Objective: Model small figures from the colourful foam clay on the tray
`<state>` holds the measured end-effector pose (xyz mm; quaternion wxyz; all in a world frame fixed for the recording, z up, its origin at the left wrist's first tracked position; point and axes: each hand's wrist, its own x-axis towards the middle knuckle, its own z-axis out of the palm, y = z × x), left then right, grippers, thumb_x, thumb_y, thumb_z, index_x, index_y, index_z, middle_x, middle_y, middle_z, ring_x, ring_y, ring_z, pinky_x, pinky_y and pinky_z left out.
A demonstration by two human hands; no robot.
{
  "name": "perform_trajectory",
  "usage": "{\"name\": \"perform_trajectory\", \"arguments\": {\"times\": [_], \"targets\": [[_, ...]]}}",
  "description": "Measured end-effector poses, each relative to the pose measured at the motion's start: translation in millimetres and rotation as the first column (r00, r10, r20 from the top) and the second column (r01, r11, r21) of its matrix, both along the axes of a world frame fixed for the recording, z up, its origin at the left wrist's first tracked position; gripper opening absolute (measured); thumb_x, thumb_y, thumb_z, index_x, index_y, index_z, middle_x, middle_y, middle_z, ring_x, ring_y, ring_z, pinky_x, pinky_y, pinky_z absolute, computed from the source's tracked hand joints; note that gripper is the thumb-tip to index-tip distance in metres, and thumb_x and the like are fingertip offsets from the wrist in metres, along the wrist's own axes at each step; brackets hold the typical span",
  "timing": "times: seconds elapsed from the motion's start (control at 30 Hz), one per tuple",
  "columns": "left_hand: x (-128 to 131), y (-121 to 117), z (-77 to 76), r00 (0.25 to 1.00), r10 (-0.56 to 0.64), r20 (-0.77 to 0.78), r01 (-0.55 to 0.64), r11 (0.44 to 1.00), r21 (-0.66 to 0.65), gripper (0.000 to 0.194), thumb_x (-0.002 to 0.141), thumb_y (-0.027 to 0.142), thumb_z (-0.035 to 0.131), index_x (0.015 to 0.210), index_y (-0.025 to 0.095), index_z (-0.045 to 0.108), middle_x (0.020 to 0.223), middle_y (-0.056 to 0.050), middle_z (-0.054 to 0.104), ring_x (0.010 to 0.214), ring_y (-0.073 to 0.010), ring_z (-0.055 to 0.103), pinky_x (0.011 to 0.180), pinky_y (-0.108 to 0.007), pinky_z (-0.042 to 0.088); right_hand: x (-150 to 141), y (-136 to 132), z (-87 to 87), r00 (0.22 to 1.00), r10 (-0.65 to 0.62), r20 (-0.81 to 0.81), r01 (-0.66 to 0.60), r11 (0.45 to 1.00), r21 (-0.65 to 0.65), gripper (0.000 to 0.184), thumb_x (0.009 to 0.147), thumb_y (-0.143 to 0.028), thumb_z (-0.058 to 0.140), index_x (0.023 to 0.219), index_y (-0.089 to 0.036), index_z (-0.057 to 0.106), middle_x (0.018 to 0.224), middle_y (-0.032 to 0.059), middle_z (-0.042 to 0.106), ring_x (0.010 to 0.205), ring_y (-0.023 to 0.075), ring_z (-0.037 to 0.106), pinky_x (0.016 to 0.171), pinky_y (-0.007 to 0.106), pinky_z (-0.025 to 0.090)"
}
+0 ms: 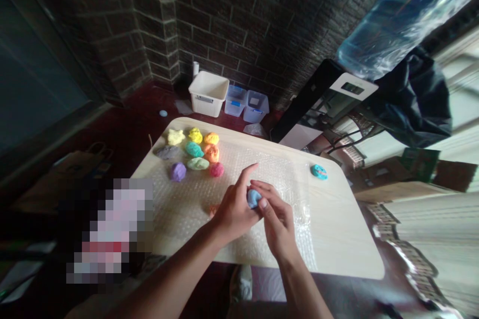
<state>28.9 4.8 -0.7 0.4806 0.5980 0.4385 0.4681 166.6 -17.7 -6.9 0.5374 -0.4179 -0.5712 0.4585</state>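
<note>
Sitting leftmost on the pale wood-grain table (344, 229): a grey lump (168, 152) of what looks like modelling clay, with a pale yellow lump (175, 136) just behind. Purple lump (178, 172) nearer the person. Next, rightward: teal lump (194, 149), bright yellow lump (195, 135), pale green lump (198, 163), then amber lump (211, 138), orange lump (211, 153) and crimson lump (216, 169). Loosely ranked by colour, probably to keep each hue distinct and within reach. Bubble wrap (175, 214) spreads beneath much of this, presumably shielding the wood. An orange-brown piece (213, 209) shows partly behind the left forearm.

Left hand (237, 204): one digit stretched outward, palm side against a blue lump (254, 198); remaining fingers hidden, cannot tell whether they curl. Blue lump is up between both hands, above the wrap. Right hand (279, 217) grips it, thumb in front, fingers round the far side; likely steadies it against the left.

Far right, on bare wood: turquoise piece (319, 172) with pink marks, well apart, perhaps to keep it separate.
</note>
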Motion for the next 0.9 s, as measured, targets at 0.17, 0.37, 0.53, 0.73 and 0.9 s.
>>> {"name": "perform_trajectory", "arguments": {"times": [0.17,0.37,0.53,0.73,0.9], "targets": [[-0.9,-0.4,0.2,0.999,-0.027,0.039,0.027,1.000,0.014,0.087,0.077,0.012,0.071,0.158,0.021,0.043,0.083,0.001,0.070,0.067,-0.0156,0.063,0.061,-0.025,0.047,-2.8,1.5,4.3,0.997,0.061,-0.053,-0.064,0.996,-0.062,0.019,0.098,-0.041,0.076,0.109,-0.027,0.083,0.134,0.0106,0.072,0.128,0.0309,0.067,0.112,0.051,0.052],[1.5,-2.0,5.0,0.989,-0.083,0.122,0.088,0.995,-0.042,0.092,0.070,0.007,0.071,0.157,0.021,0.044,0.088,0.001,0.069,0.072,-0.0153,0.063,0.066,-0.026,0.052,-4.8,0.8,4.5,0.952,0.133,-0.276,-0.191,0.962,-0.194,0.032,0.095,-0.053,0.074,0.112,-0.025,0.078,0.116,0.0089,0.077,0.107,0.0276,0.073,0.097,0.044,0.058],[1.4,-3.2,2.8,0.978,-0.123,0.168,0.131,0.991,-0.034,0.090,0.069,0.004,0.070,0.154,0.021,0.046,0.098,-0.002,0.070,0.080,-0.0175,0.067,0.072,-0.029,0.055,-6.7,0.9,10.0,0.959,0.142,-0.246,-0.191,0.963,-0.190,0.026,0.091,-0.048,0.080,0.101,-0.024,0.078,0.111,0.0082,0.078,0.098,0.0256,0.073,0.092,0.041,0.059],[1.1,-3.4,0.0,0.972,-0.129,0.199,0.136,0.990,-0.025,0.079,0.082,0.012,0.076,0.153,0.024,0.044,0.114,-0.007,0.074,0.100,-0.0228,0.073,0.087,-0.035,0.059,4.5,8.7,3.0,0.968,0.017,-0.251,-0.064,0.982,-0.180,0.025,0.092,-0.045,0.081,0.106,-0.025,0.078,0.127,0.0100,0.076,0.105,0.0266,0.073,0.093,0.044,0.059],[2.7,-0.9,-1.6,0.974,-0.154,0.167,0.145,0.987,0.062,0.036,0.097,0.020,0.068,0.132,0.022,0.062,0.126,-0.011,0.073,0.115,-0.0248,0.071,0.099,-0.037,0.056,18.8,15.0,-2.1,0.954,-0.065,-0.291,0.016,0.986,-0.168,0.028,0.085,-0.042,0.086,0.105,-0.026,0.075,0.110,0.0064,0.077,0.099,0.0256,0.073,0.092,0.045,0.060]]}}
